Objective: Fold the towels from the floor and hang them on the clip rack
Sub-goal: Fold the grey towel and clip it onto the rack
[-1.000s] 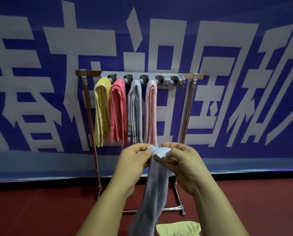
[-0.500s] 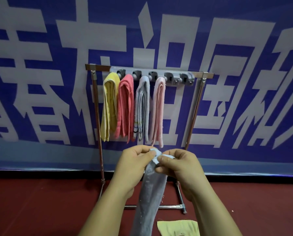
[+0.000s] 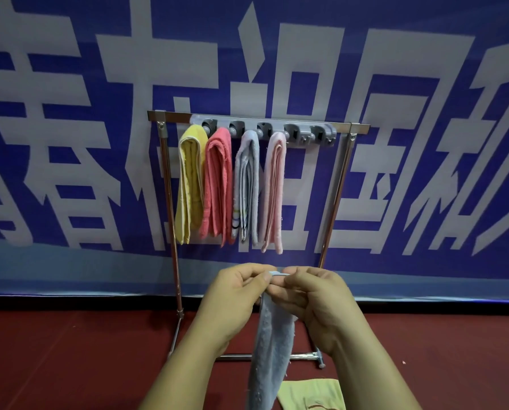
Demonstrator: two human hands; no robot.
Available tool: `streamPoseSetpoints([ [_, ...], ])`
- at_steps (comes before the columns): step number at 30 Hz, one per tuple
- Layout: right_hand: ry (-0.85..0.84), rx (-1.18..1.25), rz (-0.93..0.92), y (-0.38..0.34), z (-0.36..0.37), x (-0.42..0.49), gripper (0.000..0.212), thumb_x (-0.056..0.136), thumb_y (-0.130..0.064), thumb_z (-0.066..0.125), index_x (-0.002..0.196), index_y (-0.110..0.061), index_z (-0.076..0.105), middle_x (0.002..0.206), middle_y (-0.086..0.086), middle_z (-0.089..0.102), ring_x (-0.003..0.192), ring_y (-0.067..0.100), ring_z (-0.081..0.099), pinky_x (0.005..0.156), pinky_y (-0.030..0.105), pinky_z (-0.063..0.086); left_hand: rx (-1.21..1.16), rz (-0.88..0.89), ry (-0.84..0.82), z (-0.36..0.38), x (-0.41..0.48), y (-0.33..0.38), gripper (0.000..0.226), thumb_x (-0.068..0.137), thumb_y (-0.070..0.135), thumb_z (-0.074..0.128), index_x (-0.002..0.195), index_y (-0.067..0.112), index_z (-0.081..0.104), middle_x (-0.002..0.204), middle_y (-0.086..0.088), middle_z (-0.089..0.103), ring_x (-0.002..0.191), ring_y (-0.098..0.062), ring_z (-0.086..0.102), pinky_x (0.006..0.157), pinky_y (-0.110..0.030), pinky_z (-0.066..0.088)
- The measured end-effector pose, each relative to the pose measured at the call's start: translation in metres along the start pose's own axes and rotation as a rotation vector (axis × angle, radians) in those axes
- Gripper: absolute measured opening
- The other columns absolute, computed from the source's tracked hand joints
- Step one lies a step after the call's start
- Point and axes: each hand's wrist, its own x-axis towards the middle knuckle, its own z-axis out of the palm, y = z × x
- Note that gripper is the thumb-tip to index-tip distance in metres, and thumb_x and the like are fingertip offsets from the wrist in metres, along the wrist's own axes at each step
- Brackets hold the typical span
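A folded light blue towel [image 3: 272, 347] hangs down in front of me, pinched at its top fold by my left hand [image 3: 232, 303] and my right hand [image 3: 315, 303], held below the rack. The grey clip rack [image 3: 303, 132] sits on a metal stand [image 3: 170, 232]. Several folded towels hang from its clips: yellow [image 3: 189, 184], coral red [image 3: 217, 184], pale blue-grey [image 3: 247, 184] and pink [image 3: 274, 190]. The rightmost clip [image 3: 321, 134] holds nothing. A pale yellow towel [image 3: 312, 395] lies on the floor below my hands.
A blue banner with large white characters [image 3: 395, 143] covers the wall behind the stand. The floor is dark red [image 3: 70, 350]. The stand's base bar [image 3: 303, 355] runs along the floor in front of me.
My hands have drawn closer together on the towel's top fold, bunching it tighter. The view has moved nearer to the rack and shifted, so the rack appears farther right.
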Motion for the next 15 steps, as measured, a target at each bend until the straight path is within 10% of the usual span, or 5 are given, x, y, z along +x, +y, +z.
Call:
streamPoseSetpoints([
  [15,-0.070,-0.125,-0.048,0.0014,0.0002,-0.0045,0.017,0.092,0.002,0.070,0.103,0.015,0.073,0.105,0.042,0.071,0.105,0.044,0.076,0.101,0.048,0.060,0.063,0.030,0.062,-0.0052,-0.0040,-0.0054,0.022,0.106,0.012,0.064,0.115,0.024,0.079,0.105,0.005,0.084,0.107,-0.011,0.078,0.105,-0.042,0.058],
])
